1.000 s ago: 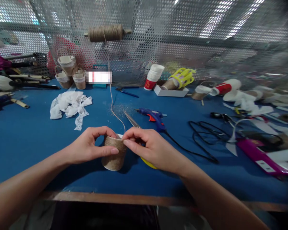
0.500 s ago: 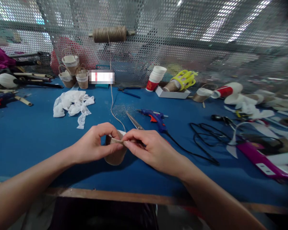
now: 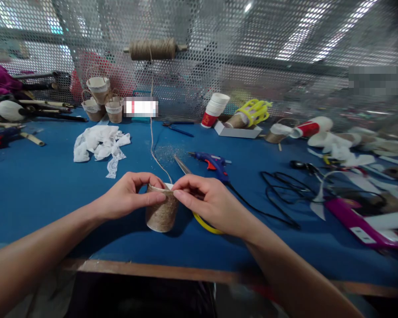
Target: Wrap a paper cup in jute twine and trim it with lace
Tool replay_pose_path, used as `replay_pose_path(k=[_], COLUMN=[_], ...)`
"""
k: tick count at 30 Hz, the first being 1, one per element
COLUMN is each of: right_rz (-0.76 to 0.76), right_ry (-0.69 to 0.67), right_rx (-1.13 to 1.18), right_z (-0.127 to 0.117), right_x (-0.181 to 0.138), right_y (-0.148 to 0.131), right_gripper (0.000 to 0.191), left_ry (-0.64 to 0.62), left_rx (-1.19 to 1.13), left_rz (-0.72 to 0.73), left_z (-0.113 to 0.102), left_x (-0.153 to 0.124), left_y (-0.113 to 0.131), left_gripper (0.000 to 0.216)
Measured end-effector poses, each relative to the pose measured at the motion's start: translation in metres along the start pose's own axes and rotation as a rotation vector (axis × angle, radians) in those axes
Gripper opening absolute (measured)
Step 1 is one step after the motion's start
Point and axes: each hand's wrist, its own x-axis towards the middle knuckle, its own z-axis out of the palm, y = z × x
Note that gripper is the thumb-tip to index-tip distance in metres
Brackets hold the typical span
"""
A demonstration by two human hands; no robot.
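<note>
My left hand (image 3: pixel 129 196) grips a paper cup wrapped in brown twine (image 3: pixel 162 213) near its rim, thumb on the near side and fingers curled over the top. My right hand (image 3: pixel 207 203) pinches the twine against the cup's upper edge. A twine strand (image 3: pixel 151 128) runs up from the cup to a spool (image 3: pixel 152 49) hung on the mesh wall. Just behind my right hand lie scissors with yellow handles (image 3: pixel 182 165); a yellow loop shows under my wrist.
A blue glue gun (image 3: pixel 215 162) with a black cord (image 3: pixel 278 190) lies right of the scissors. White lace (image 3: pixel 99 143) sits at the left, finished twine cups (image 3: pixel 101 101) behind it, stacked paper cups (image 3: pixel 215 108) at the back, clutter at the right. The table's wooden edge (image 3: pixel 152 269) is near me.
Both hands shifted slightly while keeping hold of the cup. The cup has turned more upright in my fingers, and the yellow scissor handle shows again under my right wrist.
</note>
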Motion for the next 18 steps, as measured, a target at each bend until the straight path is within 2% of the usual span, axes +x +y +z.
replay_pose_path(k=[7,18], right_rz=[-0.004,-0.071], right_ry=[-0.018,-0.038], right_rx=[-0.103,-0.23], right_z=[0.0,-0.001], right_x=[0.0,-0.001], right_y=[-0.003,-0.007], right_gripper=[0.014,0.014], left_ry=[0.016,0.005], left_rx=[0.33,0.384], left_rz=[0.083,0.143], left_z=[-0.001,0.0], left_x=[-0.003,-0.003], left_y=[0.006,0.011], left_gripper=[0.015,0.006])
